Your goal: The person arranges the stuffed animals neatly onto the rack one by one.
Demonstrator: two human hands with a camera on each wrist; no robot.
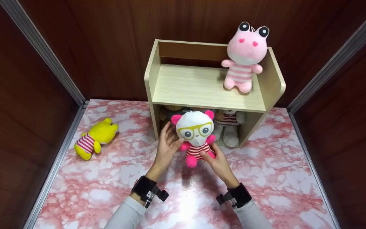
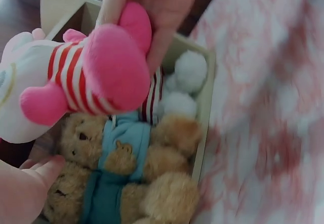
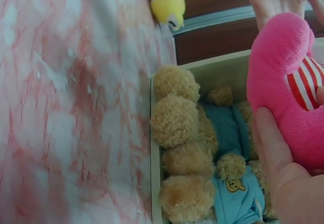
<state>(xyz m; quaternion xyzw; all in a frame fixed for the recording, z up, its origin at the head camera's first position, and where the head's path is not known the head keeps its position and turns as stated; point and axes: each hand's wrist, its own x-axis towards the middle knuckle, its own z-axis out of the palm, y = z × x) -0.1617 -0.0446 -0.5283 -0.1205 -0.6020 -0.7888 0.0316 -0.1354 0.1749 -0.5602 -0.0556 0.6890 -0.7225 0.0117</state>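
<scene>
A plush panda toy point(image 1: 195, 133) with a white head, yellow glasses, pink ears and limbs and a red-striped body is held upright before the shelf unit. My right hand point(image 1: 217, 162) grips its lower body, thumb on the front near a pink leg point(image 3: 281, 67). On the other side, my left hand point(image 1: 167, 144) is beside the head, its fingers loosely extended and its thumb at the cheek. In the left wrist view, that left hand point(image 2: 23, 191) stands just apart from the panda's body point(image 2: 76, 77).
A pale wooden two-tier shelf unit point(image 1: 183, 86) stands at the back wall. A pink plush frog point(image 1: 245, 60) sits on top at right. Brown teddy bears point(image 2: 121, 153) and a grey plush point(image 1: 230, 130) fill the lower tier. A yellow plush point(image 1: 97, 138) lies on the marbled surface at left.
</scene>
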